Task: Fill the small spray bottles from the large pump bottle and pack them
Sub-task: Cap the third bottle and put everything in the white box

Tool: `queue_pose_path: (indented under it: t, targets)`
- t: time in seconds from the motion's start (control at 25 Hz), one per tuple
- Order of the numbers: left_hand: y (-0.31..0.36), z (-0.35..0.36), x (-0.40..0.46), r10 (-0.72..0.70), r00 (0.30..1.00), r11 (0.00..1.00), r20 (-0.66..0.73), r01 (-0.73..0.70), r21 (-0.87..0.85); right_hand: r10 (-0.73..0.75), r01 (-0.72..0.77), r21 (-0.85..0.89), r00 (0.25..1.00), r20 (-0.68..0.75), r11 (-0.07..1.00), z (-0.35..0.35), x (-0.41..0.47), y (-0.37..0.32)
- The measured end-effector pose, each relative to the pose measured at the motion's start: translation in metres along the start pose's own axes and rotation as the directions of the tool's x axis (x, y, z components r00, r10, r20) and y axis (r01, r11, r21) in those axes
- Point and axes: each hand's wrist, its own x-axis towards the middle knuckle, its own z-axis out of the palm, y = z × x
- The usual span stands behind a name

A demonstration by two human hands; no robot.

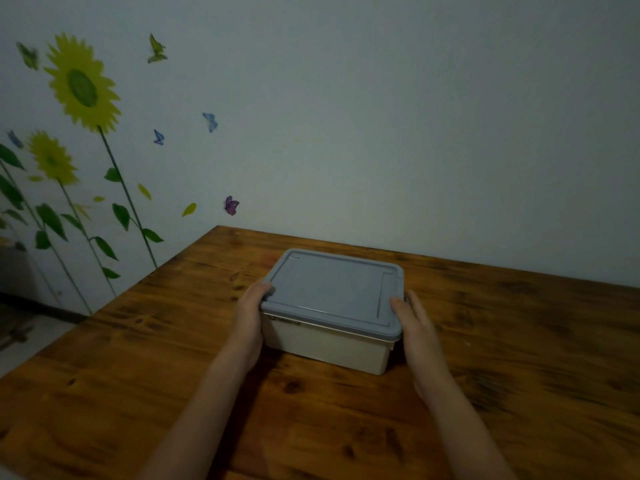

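so the storage box (325,341) sits on the wooden table (173,375) with its grey lid (332,292) on, left hand (251,313) pressed against the left side at the lid's corner, right hand (417,327) flat and open along the right side, thumb on the lid edge. no spray bottles or pump bottle showing anywhere, can't tell if they're packed inside or filling hasn't started

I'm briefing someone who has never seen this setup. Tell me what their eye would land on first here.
First, the cream storage box with its grey lid shut, standing mid-table on the dark wooden table. The left hand and right hand flank its two ends at lid height. Next, the yellow sunflower decals and small butterflies on the wall at left.
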Motion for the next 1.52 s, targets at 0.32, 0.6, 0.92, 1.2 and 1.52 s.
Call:
queue_pose_path:
  t: [0.32,0.6,0.92,1.2,1.52]
  targets:
    - [-0.013,0.020,-0.024,-0.021,1.000,0.999,0.019,0.020,0.048,0.039,-0.040,-0.038,0.999,-0.018,0.998,-0.030,-0.007,-0.004]
    - [-0.028,0.064,-0.085,0.021,0.995,0.999,0.100,-0.025,0.030,0.075,-0.078,-0.042,0.995,-0.064,0.996,-0.100,-0.042,-0.001]
    - [-0.047,0.080,-0.123,-0.053,0.992,0.998,0.115,0.049,0.036,0.054,-0.050,0.033,0.989,-0.139,0.998,-0.128,-0.084,-0.008]
    - [-0.034,0.077,-0.133,-0.071,0.974,0.997,0.215,0.078,-0.022,0.062,-0.037,0.133,0.981,-0.185,0.990,-0.120,-0.099,-0.008]
    - [-0.025,0.074,-0.133,0.067,0.987,0.994,0.146,-0.079,0.076,-0.083,0.105,0.032,0.907,-0.414,0.994,-0.114,-0.102,-0.010]
